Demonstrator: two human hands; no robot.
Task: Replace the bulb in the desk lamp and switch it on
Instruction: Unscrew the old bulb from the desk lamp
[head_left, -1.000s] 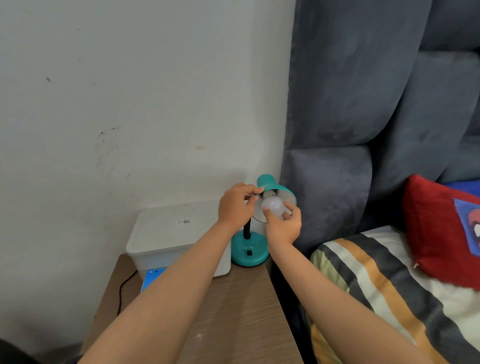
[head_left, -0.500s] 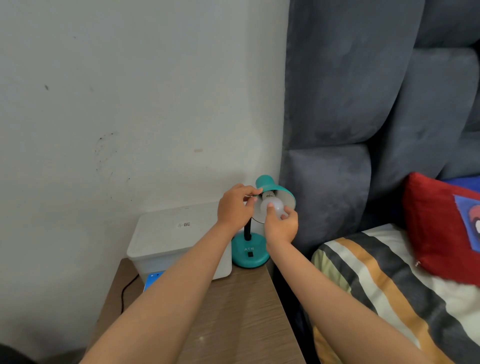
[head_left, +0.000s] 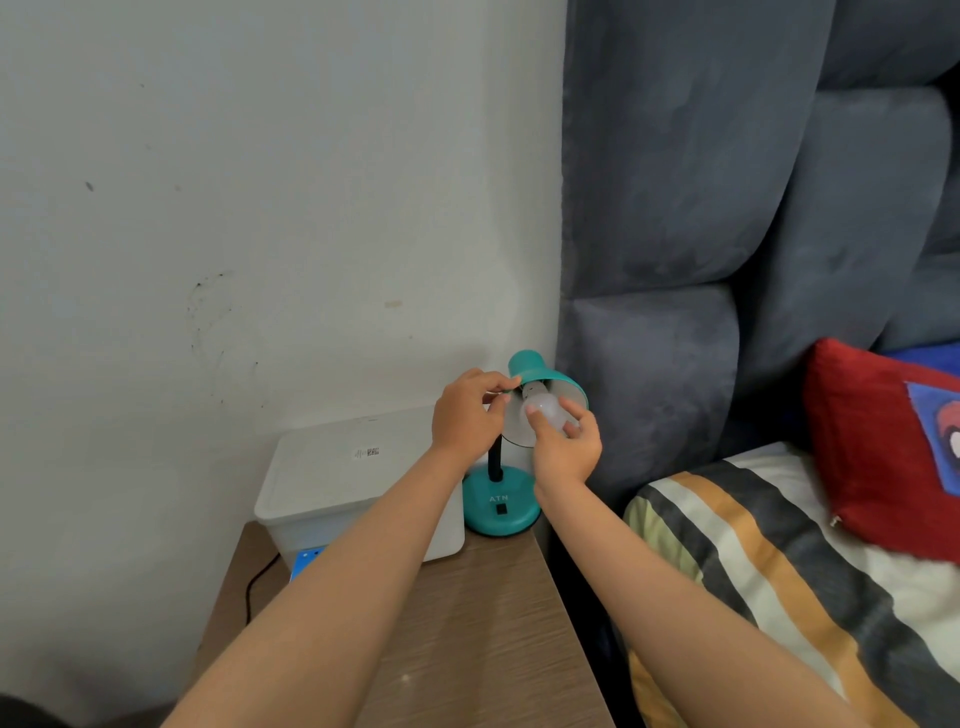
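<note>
I see my left hand pinching the rim of the lamp shade, fingers closed on its edge. My right hand wraps thumb and fingertips around the white bulb, which sits inside the shade at the socket. The lamp stands on the table, just beside a white box.
</note>
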